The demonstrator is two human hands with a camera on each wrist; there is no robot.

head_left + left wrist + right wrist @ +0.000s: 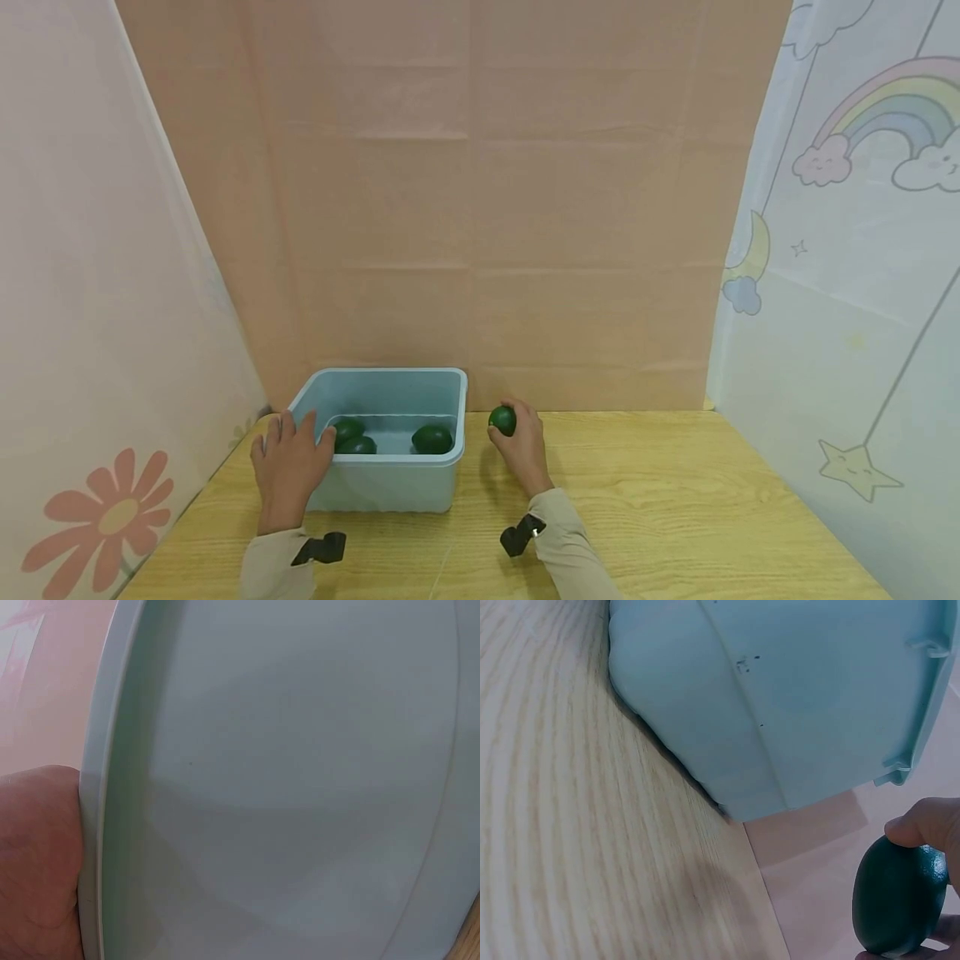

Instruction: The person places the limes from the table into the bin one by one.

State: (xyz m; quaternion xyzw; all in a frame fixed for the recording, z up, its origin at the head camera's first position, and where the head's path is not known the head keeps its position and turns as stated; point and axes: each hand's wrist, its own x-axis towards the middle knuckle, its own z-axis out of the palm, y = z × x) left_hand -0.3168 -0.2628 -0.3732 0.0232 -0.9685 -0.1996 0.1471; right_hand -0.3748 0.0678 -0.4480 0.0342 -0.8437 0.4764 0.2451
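A glossy dark green avocado (502, 421) is pinched between the thumb and fingers of my right hand (527, 442), just right of a light blue plastic bin (390, 483). The right wrist view shows this avocado (896, 896) held beyond the bin's side wall (780, 697). My left hand (291, 460) grips the bin's front left corner, its thumb over the front rim. In the left wrist view, part of that hand (37, 862) shows behind the rim (94, 825). Inside the bin lie two avocados (356, 445) at the left and another avocado (432, 439) at the right.
The bin stands on a wood-grain table (660, 500), close to a brown paper backdrop (480, 208). White printed sheets close off the left side (112, 250) and right side (847, 333). Each wrist wears a dark strap mount (521, 535).
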